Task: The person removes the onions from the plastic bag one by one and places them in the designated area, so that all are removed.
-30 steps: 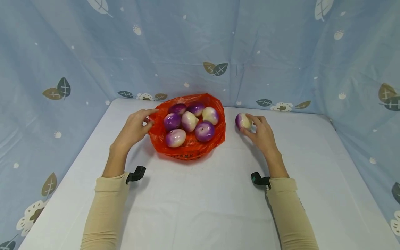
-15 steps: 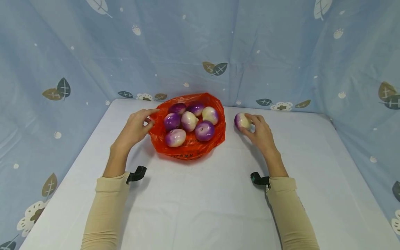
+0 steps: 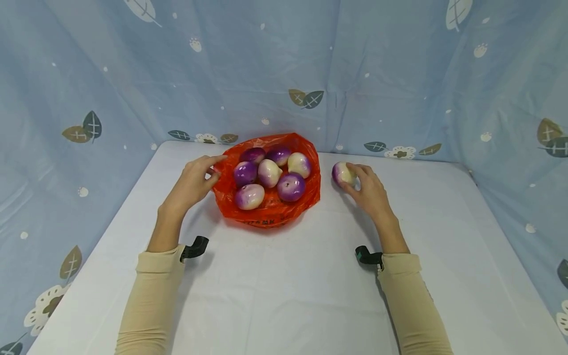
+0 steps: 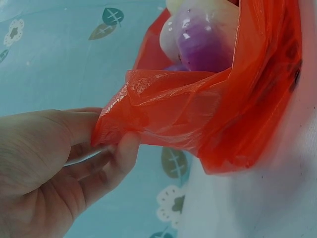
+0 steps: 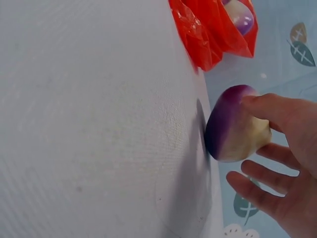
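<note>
Pinching the rim of the red bag (image 3: 270, 209) with the left hand (image 3: 192, 182), the person curls the right hand (image 3: 370, 190) fingers round a loose turnip (image 3: 342, 173) on the worktop (image 3: 284, 286), seemingly bagging it; next needs a lift over the rim.

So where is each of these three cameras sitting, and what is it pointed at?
Head: worn on the head, looking forward and down at the table, both sleeves, left hand and right hand.
Left wrist: beside the left hand, whose fingers pinch the red bag.
Right wrist: low over the table, facing the right hand's fingers on the loose turnip.
All three views share the red bag; head and right wrist also share the loose turnip.
</note>
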Demonstrator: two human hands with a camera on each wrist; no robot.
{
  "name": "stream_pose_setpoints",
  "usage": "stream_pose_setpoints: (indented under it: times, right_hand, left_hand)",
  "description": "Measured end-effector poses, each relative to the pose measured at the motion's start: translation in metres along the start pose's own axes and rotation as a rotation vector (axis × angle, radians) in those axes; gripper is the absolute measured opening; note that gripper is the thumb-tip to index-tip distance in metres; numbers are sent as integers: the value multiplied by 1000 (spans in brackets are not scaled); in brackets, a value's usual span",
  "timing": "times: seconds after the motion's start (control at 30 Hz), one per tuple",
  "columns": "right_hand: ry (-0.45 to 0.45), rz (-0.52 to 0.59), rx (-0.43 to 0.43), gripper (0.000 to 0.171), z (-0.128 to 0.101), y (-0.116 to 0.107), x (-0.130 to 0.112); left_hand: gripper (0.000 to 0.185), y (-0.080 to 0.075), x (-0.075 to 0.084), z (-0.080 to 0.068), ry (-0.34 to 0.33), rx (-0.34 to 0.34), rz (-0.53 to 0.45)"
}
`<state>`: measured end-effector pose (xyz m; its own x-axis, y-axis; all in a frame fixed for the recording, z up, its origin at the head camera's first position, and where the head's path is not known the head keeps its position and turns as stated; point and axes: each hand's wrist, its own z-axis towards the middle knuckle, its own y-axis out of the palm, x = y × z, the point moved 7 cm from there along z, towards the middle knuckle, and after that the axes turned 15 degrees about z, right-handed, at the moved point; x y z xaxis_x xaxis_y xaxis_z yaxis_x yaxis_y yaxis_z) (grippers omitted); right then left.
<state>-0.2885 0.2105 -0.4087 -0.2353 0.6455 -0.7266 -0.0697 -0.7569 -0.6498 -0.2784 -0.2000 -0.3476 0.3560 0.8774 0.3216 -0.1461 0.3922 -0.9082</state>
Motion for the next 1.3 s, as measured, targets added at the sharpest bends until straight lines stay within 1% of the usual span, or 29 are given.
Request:
stream_pose_setpoints:
  times: [0.23,0.4,0.57,0.93,1.13,1.3]
  right_hand:
    - [-20,-19,-30,62,0,3,-3]
    - [-27,-30,-54,62,0,5,-7]
    - [-7,-47,-66,63,-1,5,-8]
    - [-29,-75,-53,64,-2,3,-16]
    - [-67,-51,-26,64,-5,-1,-30]
    - [-101,-31,-5,63,-6,-2,-44]
  left_hand:
    - [45,0,3,0,6,-10,8]
    - [45,-2,2,0,15,13,15]
    - [45,-3,6,1,40,20,8]
    - [45,0,2,-1,17,6,15]
    - [45,-1,2,-2,13,0,17]
    - [45,-2,4,-1,27,11,16]
